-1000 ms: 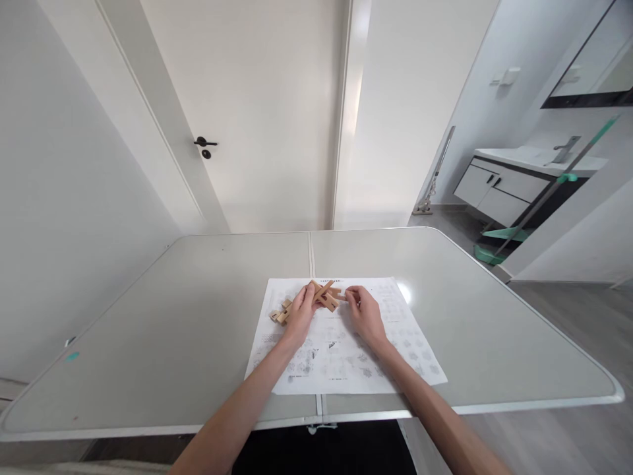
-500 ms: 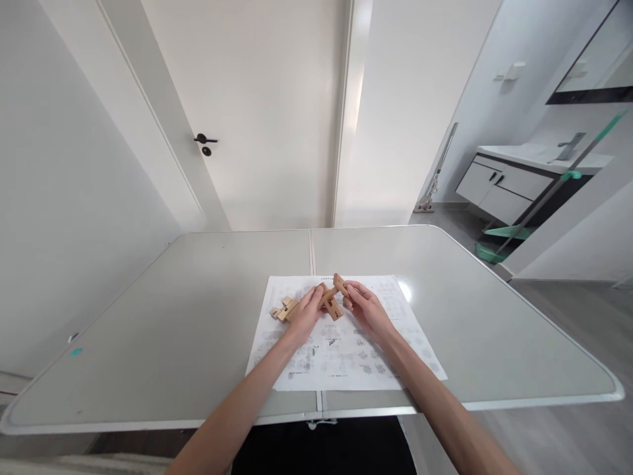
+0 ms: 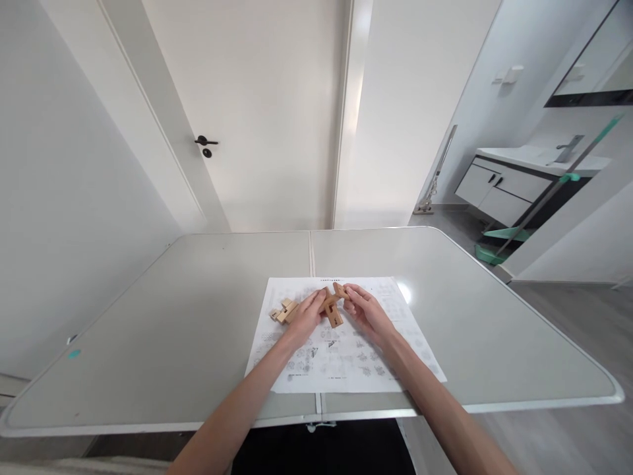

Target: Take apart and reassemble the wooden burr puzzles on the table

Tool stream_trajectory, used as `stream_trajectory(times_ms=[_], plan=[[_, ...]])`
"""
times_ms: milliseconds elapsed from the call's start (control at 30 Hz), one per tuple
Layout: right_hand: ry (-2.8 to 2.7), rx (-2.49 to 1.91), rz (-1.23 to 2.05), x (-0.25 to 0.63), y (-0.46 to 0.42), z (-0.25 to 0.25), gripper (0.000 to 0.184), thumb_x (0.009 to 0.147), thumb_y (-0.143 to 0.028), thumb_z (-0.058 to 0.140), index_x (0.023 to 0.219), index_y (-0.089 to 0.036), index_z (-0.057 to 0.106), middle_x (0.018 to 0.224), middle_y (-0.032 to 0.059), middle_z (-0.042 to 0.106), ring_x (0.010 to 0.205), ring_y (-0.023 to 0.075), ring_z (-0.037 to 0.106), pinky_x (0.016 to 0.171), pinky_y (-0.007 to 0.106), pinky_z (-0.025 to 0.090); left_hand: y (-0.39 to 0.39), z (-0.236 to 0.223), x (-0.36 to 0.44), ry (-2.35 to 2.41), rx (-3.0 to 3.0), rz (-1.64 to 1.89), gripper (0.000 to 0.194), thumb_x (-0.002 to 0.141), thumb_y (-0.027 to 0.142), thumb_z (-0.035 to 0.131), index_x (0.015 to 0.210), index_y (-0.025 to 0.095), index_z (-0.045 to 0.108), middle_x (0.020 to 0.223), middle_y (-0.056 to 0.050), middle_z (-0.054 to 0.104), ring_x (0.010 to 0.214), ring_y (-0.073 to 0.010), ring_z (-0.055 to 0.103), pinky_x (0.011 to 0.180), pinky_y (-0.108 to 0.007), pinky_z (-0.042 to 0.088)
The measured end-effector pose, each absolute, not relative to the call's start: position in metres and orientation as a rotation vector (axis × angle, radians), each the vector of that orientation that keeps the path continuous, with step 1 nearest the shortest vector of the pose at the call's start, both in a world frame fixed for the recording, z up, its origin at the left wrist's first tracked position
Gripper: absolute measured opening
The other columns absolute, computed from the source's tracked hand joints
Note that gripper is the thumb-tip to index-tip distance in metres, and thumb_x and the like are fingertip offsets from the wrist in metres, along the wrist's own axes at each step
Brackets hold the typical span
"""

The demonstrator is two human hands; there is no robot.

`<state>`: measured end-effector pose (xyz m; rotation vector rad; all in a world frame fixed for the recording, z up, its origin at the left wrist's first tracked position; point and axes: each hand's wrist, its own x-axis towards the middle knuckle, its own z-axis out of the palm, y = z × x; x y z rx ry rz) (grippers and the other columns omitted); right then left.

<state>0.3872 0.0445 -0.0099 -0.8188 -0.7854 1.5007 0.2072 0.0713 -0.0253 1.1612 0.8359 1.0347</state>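
Observation:
Over a printed sheet (image 3: 395, 343), my left hand (image 3: 307, 318) grips joined wooden puzzle pieces (image 3: 335, 316), one of them marked with a dark figure and sticking out toward me. My right hand (image 3: 366, 309) pinches another notched wooden puzzle piece (image 3: 339, 290) against the top right of the joined ones. Whether that piece is locked in or only touching I cannot tell. Several more wooden pieces (image 3: 284, 311) lie on the paper just left of my left hand, partly hidden by it.
The sheet rests on a grey folding table (image 3: 163, 330) with a pale rim and a centre seam. A white door (image 3: 257, 99) stands beyond it. To the right are a sink cabinet (image 3: 504, 181), a green dustpan (image 3: 489, 254) and a mop (image 3: 435, 178).
The piece in my right hand has tilted flatter and dropped slightly. The joined pieces have turned a little, so the marked one points more directly toward me. The pieces on the paper stay put.

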Motion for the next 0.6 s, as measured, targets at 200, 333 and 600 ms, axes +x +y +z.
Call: stream_trajectory(times_ms=[200,333,600], plan=[[-0.762,-0.807,1.567,0.386,0.042,-0.006,0.036,0.077,-0.046,0.087,0.097,-0.020,0.073,0.072,-0.0038,0.054,0.057,0.0089,0.045,0.052,0.022,0.043,0.070,-0.018,0.206,0.712,0.923,0.943,0.036,0.091,0.052,0.072,0.111,0.021,0.072,0.108,-0.007,0.069,0.105,-0.0221,0.064,0.093,-0.034,0.050],[-0.729,-0.756,1.622,0.387,0.043,-0.009,0.036,0.078,-0.044,0.089,0.100,-0.019,0.074,0.071,-0.0043,0.054,0.057,0.0071,0.044,0.051,0.019,0.041,0.070,-0.015,0.206,0.671,0.875,0.948,0.034,0.091,0.048,0.073,0.109,0.019,0.073,0.100,-0.006,0.068,0.097,-0.0205,0.064,0.090,-0.033,0.048],[-0.757,-0.711,1.662,0.386,0.041,-0.008,0.035,0.081,-0.044,0.086,0.102,-0.018,0.074,0.070,-0.0043,0.053,0.058,0.0071,0.042,0.052,0.019,0.039,0.069,-0.012,0.205,0.630,0.844,0.940,0.029,0.094,0.044,0.071,0.105,0.017,0.074,0.093,-0.006,0.066,0.088,-0.0185,0.062,0.083,-0.030,0.048]])
